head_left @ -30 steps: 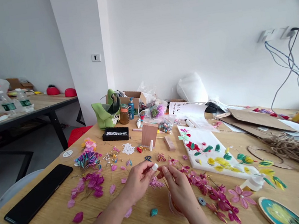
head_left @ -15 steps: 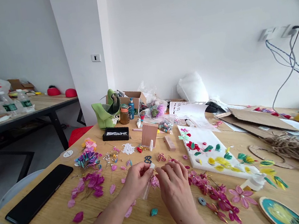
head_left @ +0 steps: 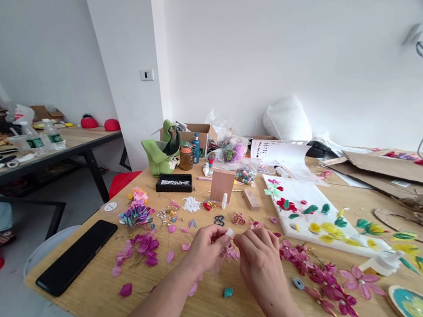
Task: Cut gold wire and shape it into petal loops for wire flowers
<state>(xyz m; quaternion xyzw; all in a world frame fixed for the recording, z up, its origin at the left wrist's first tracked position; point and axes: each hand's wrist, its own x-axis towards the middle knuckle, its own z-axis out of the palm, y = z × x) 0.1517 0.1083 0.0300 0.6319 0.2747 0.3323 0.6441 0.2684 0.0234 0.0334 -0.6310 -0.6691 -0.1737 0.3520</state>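
Note:
My left hand is closed round a small clear tube with a white cap held just above the wooden table. My right hand is closed in a pinch right beside that cap, fingertips almost touching it; what it pinches is too small to make out. Pink petal flowers lie to the right of my hands, and loose purple petals to the left. A small teal piece sits on the table below my hands.
A black phone-like slab lies at the left edge. A white board with red, green and yellow petals is to the right. Behind stand a green bag, a small wooden block, bead bags, cardboard sheets and twine. Another table is far left.
The view has swung left, so everything sits further right in frame. My right hand has come up from the table to meet the capped tube in my left hand.

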